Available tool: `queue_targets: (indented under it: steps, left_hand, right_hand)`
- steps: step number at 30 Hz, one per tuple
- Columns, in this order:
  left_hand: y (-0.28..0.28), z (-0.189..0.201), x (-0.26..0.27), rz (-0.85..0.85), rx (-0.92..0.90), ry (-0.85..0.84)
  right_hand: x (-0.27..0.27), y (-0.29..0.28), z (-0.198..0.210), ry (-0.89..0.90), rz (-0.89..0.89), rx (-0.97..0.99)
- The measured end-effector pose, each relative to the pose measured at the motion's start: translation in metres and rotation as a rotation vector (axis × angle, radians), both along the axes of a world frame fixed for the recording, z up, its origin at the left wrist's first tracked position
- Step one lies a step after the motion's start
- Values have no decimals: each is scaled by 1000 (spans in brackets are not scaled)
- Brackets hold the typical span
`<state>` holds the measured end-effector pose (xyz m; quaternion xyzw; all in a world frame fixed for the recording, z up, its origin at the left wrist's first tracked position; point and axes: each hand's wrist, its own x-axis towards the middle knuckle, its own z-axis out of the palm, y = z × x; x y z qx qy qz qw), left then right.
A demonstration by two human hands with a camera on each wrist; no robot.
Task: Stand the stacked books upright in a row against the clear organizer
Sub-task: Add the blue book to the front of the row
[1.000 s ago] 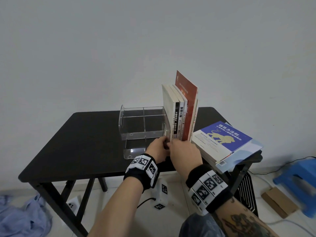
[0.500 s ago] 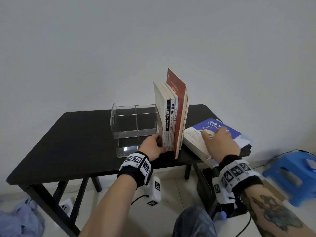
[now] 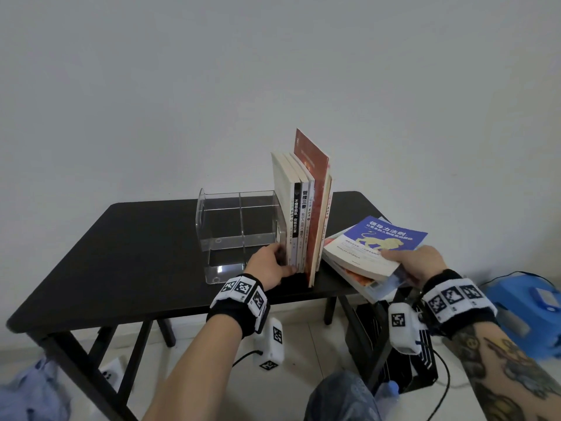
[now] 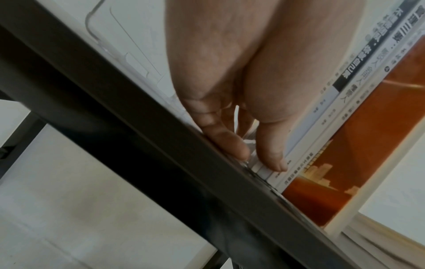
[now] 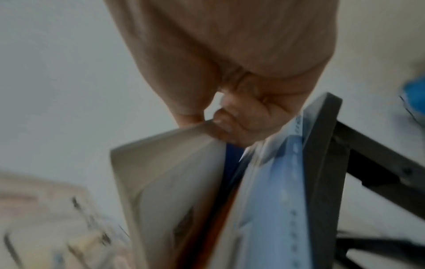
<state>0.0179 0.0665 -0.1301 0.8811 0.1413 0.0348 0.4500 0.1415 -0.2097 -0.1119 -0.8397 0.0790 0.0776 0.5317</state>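
Several books (image 3: 303, 214) stand upright in a row against the right wall of the clear organizer (image 3: 236, 226) on the black table (image 3: 136, 253). My left hand (image 3: 273, 265) presses with straight fingers (image 4: 271, 158) on the foot of their spines (image 4: 345, 87). To the right lies a small stack with an orange book (image 3: 355, 276) and a pale blue folder (image 3: 385, 284). My right hand (image 3: 416, 262) grips the near corner of the blue lion-cover book (image 3: 382, 241), thumb on top, and holds it tilted above that stack. In the right wrist view the hand (image 5: 211, 123) pinches its page edge (image 5: 170, 172).
The stack overhangs the table's right front corner. A blue stool (image 3: 528, 305) stands on the floor at the right, and a black rack (image 3: 403, 369) sits under the table. Crumpled cloth (image 3: 27, 393) lies at the lower left. The wall is close behind the table.
My right hand left the upright books, swung right to the stack and took hold of the blue book, raising it. The left hand stayed at the foot of the row.
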Motion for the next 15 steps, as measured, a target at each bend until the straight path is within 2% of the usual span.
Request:
queue_targets:
  steps: [4,8,10,12,15]
  left_hand:
    - [1,-1,1,1,10,1]
    - [1,-3,2,0,16,0]
    - [2,-4,2,6,16,0]
    - [2,-5,2,17,15,0]
    - [2,-7,3,19,18,-3]
  right_hand:
    - [-4,-2,10,115,-44,365]
    - [-11,-1,27,253,67,515]
    - [-15,2,38,246,91,581]
    - [-22,8,49,103,64,622]
    - [-42,25,70,-329,17,619]
